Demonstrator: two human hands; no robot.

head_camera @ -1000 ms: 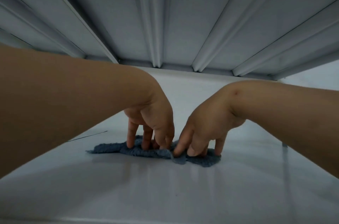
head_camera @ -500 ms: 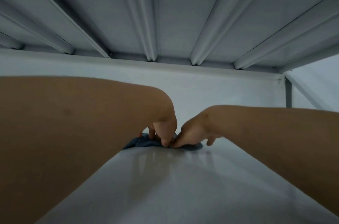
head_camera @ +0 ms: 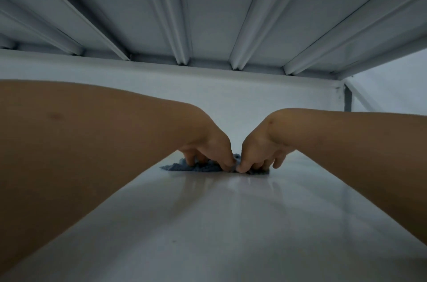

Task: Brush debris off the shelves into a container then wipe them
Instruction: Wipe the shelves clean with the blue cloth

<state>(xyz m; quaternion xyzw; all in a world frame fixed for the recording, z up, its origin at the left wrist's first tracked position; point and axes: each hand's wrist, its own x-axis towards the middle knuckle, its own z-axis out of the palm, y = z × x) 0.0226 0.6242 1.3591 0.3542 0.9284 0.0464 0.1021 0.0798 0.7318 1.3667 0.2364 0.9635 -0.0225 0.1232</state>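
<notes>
Under both hands, blue cloth mostly hidden.

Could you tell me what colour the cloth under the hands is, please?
The fuzzy wiping cloth is dusty blue, seen in the head view.

A pale grey metal panel fills the upper half of the frame like a low ceiling, crossed by raised ribs that fan out toward the viewer from the middle of the frame. Below it, a plain white back wall runs across the centre. At the right edge a grey upright post stands where the panel ends, with a lighter wall beyond it. The light is dim and bluish, with soft reflections streaking the glossy surface low in the frame.
</notes>
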